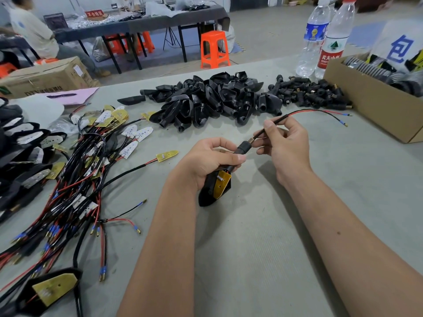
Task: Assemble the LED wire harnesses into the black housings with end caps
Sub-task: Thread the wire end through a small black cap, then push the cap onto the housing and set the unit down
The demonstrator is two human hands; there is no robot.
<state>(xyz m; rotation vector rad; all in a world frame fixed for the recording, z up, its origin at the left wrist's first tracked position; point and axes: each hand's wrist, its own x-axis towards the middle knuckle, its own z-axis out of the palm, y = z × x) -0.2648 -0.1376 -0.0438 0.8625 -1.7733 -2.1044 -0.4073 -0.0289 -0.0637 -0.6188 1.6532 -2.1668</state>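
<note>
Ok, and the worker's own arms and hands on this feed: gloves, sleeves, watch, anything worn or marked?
Nothing worn that shows. The left hand and right hand are bare, no gloves, no rings visible. Both forearms are bare right down to the bottom edge of the frame, with no sleeve, watch or wristband in view. The right forearm has a small dark spot on it. No cables or tags attached.

The left hand (214,160) covers the upper part of the black housing (209,191), hiding where the end cap (242,148) meets it. The cardboard box (375,99) at the table's far right corner runs past the frame edge. Bottle labels (329,54) are too small to read.
</note>
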